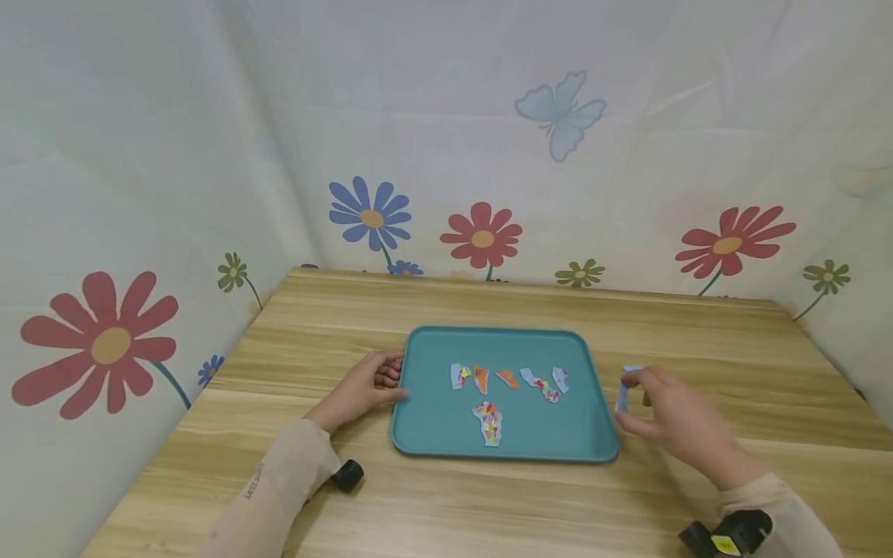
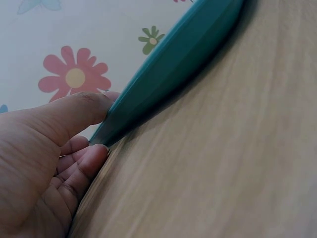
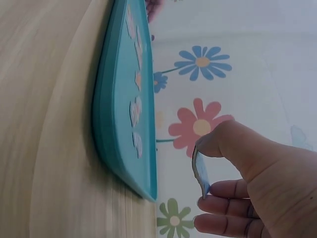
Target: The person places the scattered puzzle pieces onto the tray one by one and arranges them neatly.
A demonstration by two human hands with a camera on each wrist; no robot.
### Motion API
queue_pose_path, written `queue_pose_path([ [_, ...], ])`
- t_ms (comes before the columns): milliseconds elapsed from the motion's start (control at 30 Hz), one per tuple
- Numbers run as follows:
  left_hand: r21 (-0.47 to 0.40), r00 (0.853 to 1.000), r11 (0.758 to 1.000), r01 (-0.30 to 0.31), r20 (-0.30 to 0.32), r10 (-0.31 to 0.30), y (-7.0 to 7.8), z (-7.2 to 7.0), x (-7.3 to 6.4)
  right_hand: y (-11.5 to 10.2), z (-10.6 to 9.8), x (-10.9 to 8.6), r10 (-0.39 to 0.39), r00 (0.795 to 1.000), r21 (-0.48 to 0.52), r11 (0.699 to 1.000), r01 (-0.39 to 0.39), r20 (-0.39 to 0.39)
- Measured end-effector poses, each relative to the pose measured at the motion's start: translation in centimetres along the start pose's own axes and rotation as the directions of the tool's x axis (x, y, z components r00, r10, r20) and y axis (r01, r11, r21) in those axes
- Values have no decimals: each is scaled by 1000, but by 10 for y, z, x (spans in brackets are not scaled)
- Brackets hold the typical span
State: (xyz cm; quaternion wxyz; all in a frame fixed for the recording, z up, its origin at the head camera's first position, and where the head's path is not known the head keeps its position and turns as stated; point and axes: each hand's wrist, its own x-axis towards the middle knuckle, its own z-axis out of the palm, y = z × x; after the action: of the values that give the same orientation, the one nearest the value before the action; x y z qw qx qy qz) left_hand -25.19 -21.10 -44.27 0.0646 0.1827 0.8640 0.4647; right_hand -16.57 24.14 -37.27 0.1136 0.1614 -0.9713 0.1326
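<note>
A teal tray lies on the wooden table. My left hand holds its left side, thumb at the rim and fingers curled against the outer wall. Beyond the tray's right edge, my right hand pinches a curved light-blue puzzle piece between thumb and fingers, upright and off the table. Inside the tray, an uneven row holds a blue-edged piece, an orange piece, a smaller orange piece, a long wavy piece and a pale blue piece. Below them lies a larger multicoloured piece.
The wooden table extends around the tray on every side. Behind it hangs a pale curtain printed with flowers and a butterfly. Black wrist cameras are strapped at both sleeves, the left camera close above the wood.
</note>
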Motion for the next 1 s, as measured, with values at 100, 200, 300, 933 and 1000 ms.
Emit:
queue_pose_path([
  [100,-4,1000,1000,-1,1,1,0,0,-1,-6,4,3,-40,999,3,999,40,-9],
  [200,-5,1000,1000,1,1,-1,0,0,-1,-12,8,6,-67,998,2,998,67,-9],
  [300,1,1000,1000,-6,1,6,0,0,-2,-18,12,9,-84,996,5,996,84,0],
  [933,-7,1000,1000,0,-1,0,6,2,-2,-45,51,21,-248,969,-24,969,248,-3],
  [1000,-14,1000,1000,-1,5,1,14,1,-5,-47,55,21,-262,965,-34,964,262,-6],
])
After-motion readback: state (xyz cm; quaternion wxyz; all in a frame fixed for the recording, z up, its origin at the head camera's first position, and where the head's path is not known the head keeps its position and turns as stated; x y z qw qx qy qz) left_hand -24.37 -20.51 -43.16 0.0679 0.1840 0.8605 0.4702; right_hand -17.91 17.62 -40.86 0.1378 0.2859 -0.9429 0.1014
